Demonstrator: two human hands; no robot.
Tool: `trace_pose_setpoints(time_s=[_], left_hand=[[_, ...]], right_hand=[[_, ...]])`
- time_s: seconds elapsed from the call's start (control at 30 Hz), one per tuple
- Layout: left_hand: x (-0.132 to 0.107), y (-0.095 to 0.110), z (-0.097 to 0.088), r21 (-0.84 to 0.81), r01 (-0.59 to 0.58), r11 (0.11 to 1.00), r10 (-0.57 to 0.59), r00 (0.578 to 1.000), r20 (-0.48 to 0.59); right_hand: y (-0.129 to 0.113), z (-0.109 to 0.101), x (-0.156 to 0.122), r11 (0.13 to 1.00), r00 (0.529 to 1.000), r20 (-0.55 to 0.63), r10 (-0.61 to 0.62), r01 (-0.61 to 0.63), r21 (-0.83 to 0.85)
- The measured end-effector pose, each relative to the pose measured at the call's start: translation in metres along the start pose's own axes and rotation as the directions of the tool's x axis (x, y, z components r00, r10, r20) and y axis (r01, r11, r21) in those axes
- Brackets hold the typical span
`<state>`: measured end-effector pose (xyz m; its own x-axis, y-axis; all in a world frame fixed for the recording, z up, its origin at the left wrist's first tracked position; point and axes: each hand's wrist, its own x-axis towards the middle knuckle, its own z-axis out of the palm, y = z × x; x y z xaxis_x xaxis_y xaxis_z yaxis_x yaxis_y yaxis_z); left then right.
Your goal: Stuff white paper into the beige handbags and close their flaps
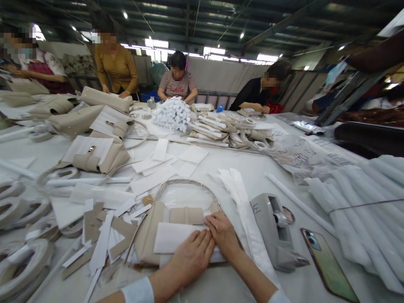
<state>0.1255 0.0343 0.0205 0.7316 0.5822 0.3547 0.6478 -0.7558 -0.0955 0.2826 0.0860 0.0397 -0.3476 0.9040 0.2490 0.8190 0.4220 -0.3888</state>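
A beige handbag (150, 237) lies in front of me, its thin strap (189, 182) looped out behind it. A rolled beige flap (187, 215) sits across its upper part. Below the flap, a white padding sheet (172, 239) covers the bag's front. My left hand (193, 254) lies flat on this sheet, fingers together and stretched out. Beside it, my right hand (222, 233) rests on the bag's right part, fingertips at the flap's end. Its fingers look extended and slightly bent, with no held thing visible. What lies under both palms is hidden.
Right of the bag stand a grey tape dispenser (273, 231), a phone (328, 263) and bundled white foam tubes (360, 210). Card strips (105, 235) and wrapped strap coils (23, 265) lie left. Further back are more beige bags (94, 155), a white tube pile (173, 115) and several co-workers.
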Motion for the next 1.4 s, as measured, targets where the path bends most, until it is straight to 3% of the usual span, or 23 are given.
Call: trace_pose_setpoints(time_s=[0.27,0.53,0.63,0.7,0.77,0.83,0.9,1.0,1.03,1.07,1.1,1.27,1.4], left_hand=[[0.000,0.000,-0.002,-0.008,-0.001,1.000,0.001,1.000,0.012],[-0.002,0.001,-0.003,0.013,0.011,1.000,-0.011,1.000,0.008],[-0.003,0.002,-0.002,0.002,0.014,1.000,-0.014,0.999,0.038],[-0.003,0.003,-0.001,-0.012,0.010,1.000,-0.009,0.998,0.066],[-0.003,0.003,-0.001,-0.022,0.013,1.000,-0.011,0.996,0.091],[-0.004,0.004,-0.001,-0.027,0.020,0.999,-0.017,0.995,0.103],[-0.005,0.005,0.001,-0.026,0.020,0.999,-0.017,0.995,0.101],[-0.009,0.008,0.006,-0.007,-0.002,1.000,0.002,0.997,0.083],[-0.010,0.009,0.008,0.002,-0.005,1.000,0.004,0.997,0.082],[-0.011,0.009,0.010,0.011,-0.008,1.000,0.007,0.997,0.083],[-0.012,0.010,0.011,0.016,-0.013,1.000,0.011,0.996,0.084],[-0.015,0.009,0.017,0.029,-0.042,0.999,0.040,0.997,0.065],[-0.015,0.005,0.021,0.041,-0.058,0.997,0.056,0.997,0.053]], right_hand=[[0.001,-0.006,0.016,0.984,0.968,0.249,0.041,0.004,-0.177],[-0.002,-0.008,0.031,0.985,0.952,0.284,0.117,-0.075,-0.154],[0.006,-0.013,0.028,0.986,0.959,0.257,0.120,-0.145,0.083],[0.013,-0.023,0.023,0.919,0.960,0.197,0.199,-0.253,0.302],[0.023,-0.042,0.012,0.853,0.945,0.107,0.308,-0.325,0.408],[0.037,-0.069,-0.006,0.834,0.913,-0.009,0.407,-0.368,0.411],[0.057,-0.101,-0.033,0.810,0.836,-0.157,0.526,-0.436,0.392],[0.088,-0.141,-0.081,0.698,0.595,-0.364,0.716,-0.619,0.359],[0.097,-0.150,-0.096,0.653,0.531,-0.388,0.754,-0.675,0.345],[0.103,-0.155,-0.109,0.615,0.496,-0.380,0.781,-0.716,0.330],[0.107,-0.158,-0.119,0.589,0.486,-0.348,0.801,-0.742,0.319],[0.107,-0.146,-0.132,0.547,0.557,-0.105,0.824,-0.733,0.403],[0.106,-0.139,-0.125,0.495,0.529,-0.064,0.846,-0.734,0.465]])
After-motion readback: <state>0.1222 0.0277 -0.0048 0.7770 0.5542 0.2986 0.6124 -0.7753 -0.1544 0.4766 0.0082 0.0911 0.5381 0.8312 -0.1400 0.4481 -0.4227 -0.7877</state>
